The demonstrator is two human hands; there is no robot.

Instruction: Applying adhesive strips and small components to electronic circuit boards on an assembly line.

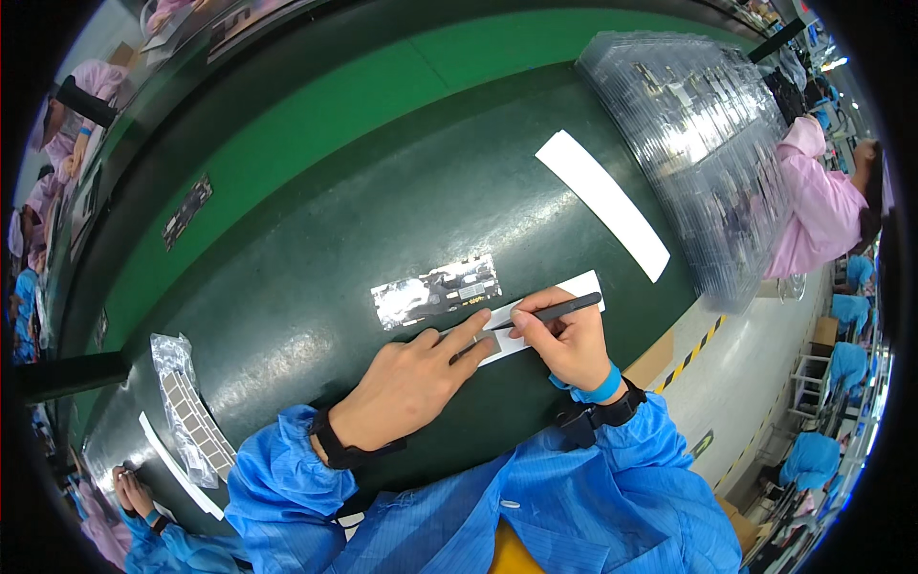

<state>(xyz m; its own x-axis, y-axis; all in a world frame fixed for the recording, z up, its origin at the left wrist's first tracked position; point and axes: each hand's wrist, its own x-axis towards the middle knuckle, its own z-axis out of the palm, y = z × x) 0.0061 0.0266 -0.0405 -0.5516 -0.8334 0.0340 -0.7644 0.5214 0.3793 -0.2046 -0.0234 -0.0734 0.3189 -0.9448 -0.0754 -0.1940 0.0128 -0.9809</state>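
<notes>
My right hand (pixel 566 346) grips dark tweezers (pixel 574 306) like a pen, slanting down to the left. Their thin end passes by the fingers of my left hand (pixel 406 383). That hand lies palm down, index and middle fingers stretched out and apart over a white strip (pixel 585 284). A small grey patch (pixel 491 345) shows on the strip between the hands. Just beyond the left hand lies a flat circuit board (pixel 449 292), dark with shiny silvery areas. My palms and fingers hide part of the strip.
Another white strip (pixel 607 209) lies farther right, beside a tall stack of clear plastic trays (pixel 688 124). A sheet of grey squares (pixel 196 421) in clear wrap is at left. One more board (pixel 186 210) sits on the green band (pixel 287 163). A co-worker's hands (pixel 134 493) rest at lower left.
</notes>
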